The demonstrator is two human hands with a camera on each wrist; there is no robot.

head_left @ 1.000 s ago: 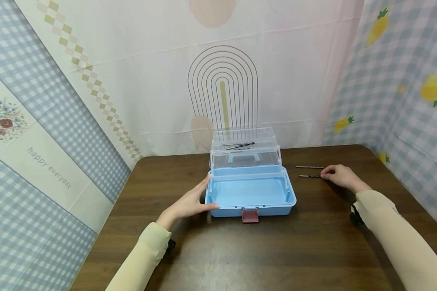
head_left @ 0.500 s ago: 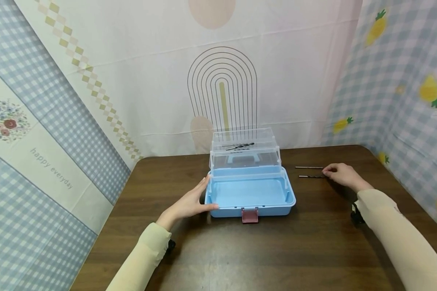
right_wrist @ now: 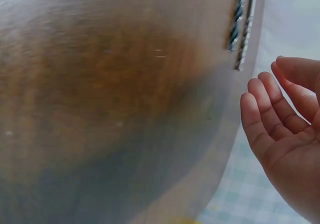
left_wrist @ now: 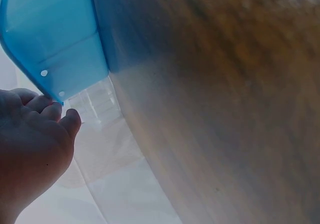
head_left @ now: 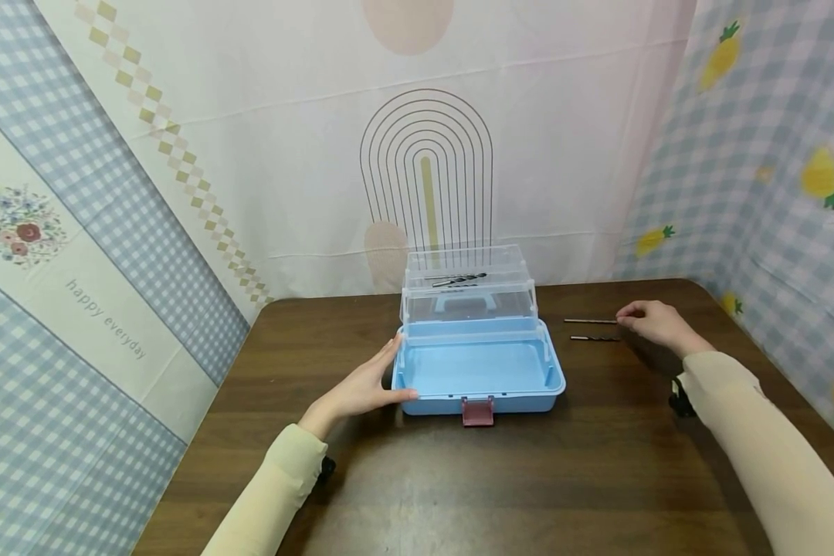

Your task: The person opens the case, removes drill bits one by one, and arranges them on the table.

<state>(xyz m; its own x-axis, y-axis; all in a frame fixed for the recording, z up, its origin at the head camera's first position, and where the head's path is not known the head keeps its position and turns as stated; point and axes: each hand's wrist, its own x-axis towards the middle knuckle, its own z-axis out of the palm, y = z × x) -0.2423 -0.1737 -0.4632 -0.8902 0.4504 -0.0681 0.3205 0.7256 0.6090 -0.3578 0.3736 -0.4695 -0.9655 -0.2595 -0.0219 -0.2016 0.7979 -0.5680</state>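
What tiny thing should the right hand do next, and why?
I'd gently pinch the near end of the farther drill bit: it lies on the table, the right hand is right beside that end, and other bits already sit in the clear tray.

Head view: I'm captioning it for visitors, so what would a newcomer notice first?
Probably the open light-blue box near the middle, with clear trays raised at its back and a few drill bits showing there. Next, two loose drill bits on the dark table to its right, the right hand beside them.
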